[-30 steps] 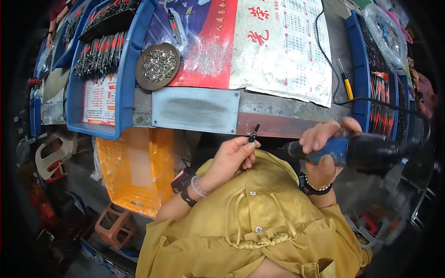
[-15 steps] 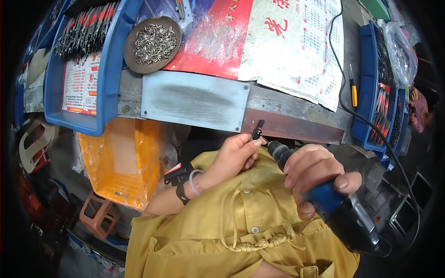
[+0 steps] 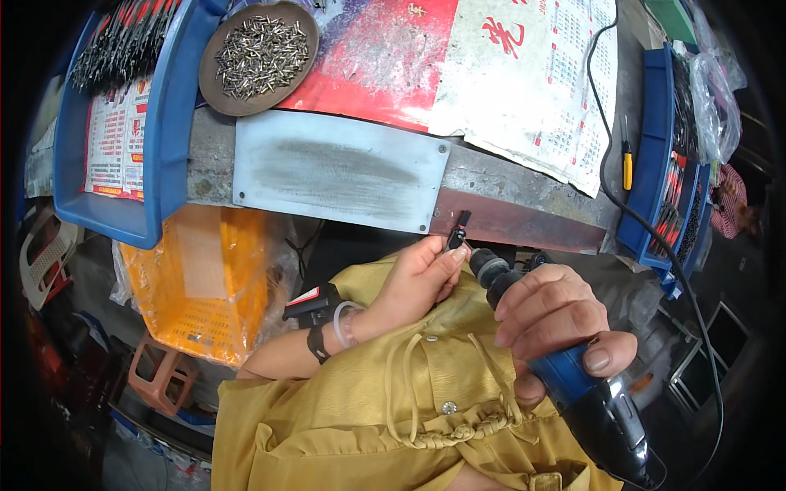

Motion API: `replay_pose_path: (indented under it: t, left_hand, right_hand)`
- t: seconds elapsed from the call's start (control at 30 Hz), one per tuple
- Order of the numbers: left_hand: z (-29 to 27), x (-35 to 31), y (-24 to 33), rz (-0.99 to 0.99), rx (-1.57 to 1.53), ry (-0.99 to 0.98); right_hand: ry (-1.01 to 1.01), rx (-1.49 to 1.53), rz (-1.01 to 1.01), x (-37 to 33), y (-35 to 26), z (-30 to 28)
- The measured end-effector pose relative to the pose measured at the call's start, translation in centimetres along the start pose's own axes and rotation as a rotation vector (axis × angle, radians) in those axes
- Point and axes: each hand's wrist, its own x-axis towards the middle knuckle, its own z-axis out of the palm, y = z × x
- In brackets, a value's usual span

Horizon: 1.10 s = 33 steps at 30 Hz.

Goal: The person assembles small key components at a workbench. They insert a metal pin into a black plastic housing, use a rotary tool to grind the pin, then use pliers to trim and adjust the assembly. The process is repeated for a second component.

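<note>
Your workbench [image 3: 524, 176] runs across the top of the frame, with a grey metal plate [image 3: 340, 170] fixed at its front edge, centre. A red-and-white paper sheet [image 3: 458, 57] covers the bench top above it. A blue tray [image 3: 168, 123] sits upper left, a second blue tray [image 3: 651, 139] upper right, both with rows of small tools. An orange plastic crate [image 3: 205, 282] stands below the bench, left of centre.

Your right hand [image 3: 557, 319], lower right, is wrapped closed around a blue-and-black rotary power tool [image 3: 589, 401]; its black nose points up-left toward centre frame. Black cord [image 3: 606, 164] runs up over the bench at right.

Your left hand [image 3: 413, 282], centre frame, pinches a small black part [image 3: 457, 233] between fingertips, other fingers curled. The part is short, dark and narrow, held upright just beside the tool's nose and right in front of the reddish bench edge [image 3: 524, 229].

A round brown dish [image 3: 258, 53] of small metal pins sits top centre-left. A yellow-handled screwdriver [image 3: 627, 164] lies upper right. Your yellow garment fills the bottom, hiding whatever is below the hands.
</note>
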Motion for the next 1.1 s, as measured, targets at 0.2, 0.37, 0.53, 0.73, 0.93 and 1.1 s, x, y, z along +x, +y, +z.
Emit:
replay_pose_path:
  t: [0.2,0.37,0.53,0.73,0.93,1.1]
  left_hand:
    - [0.2,-0.1,0.2,-0.016,-0.001,0.017]
    - [0.1,-0.1,-0.3,-0.020,0.035,0.042]
    - [0.1,-0.3,-0.4,-0.080,0.064,0.051]
    - [0.0,-0.3,-0.5,-0.061,0.061,0.060]
    - [0.1,-0.2,-1.4,0.081,0.208,0.138]
    - [0.2,-0.2,-1.6,0.113,0.262,0.166]
  right_hand:
    - [-0.018,0.007,-0.010,0.2,0.4,-0.1]
    - [-0.181,-0.132,0.045,0.5,0.4,-0.7]
    - [-0.192,-0.155,0.062,0.6,0.3,-0.2]
    - [-0.022,-0.088,0.083,0.7,0.7,0.7]
    - [-0.014,-0.081,0.119,1.1,0.9,0.5]
    - [-0.024,-0.038,0.182,1.6,1.1,0.2]
